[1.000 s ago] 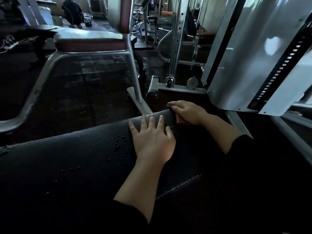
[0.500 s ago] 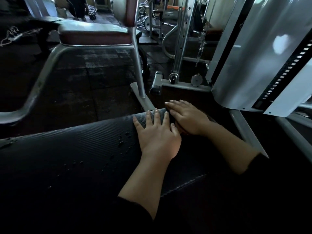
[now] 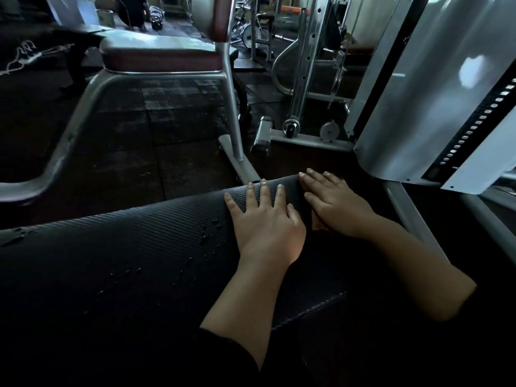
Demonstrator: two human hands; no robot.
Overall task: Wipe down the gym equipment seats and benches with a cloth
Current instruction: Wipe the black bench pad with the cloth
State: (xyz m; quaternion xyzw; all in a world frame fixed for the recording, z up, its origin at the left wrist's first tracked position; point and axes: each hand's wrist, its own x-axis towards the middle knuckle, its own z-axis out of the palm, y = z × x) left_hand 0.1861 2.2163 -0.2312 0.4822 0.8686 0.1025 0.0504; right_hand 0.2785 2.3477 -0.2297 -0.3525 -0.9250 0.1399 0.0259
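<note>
Black ribbed vinyl: bench pad [image 3: 125,261], nearest item, firm and padded, beaded with droplets [image 3: 212,223], likely slick where wet.
Left hand [image 3: 265,219]: flat on the pad's far end, fingers straight and spread, grasping nothing.
Right hand [image 3: 335,208]: just beside it, fingers straight, pressing down on what looks like the cloth [image 3: 317,224]; only a reddish sliver shows. Cloth judged soft and light; best taken by bunching under the palm.
Beyond: red seat [image 3: 159,55] on steel frame; weight stack [image 3: 446,88] at right.

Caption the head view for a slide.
Both hands, left and right, press flat on a droplet-speckled black ribbed bench pad.
</note>
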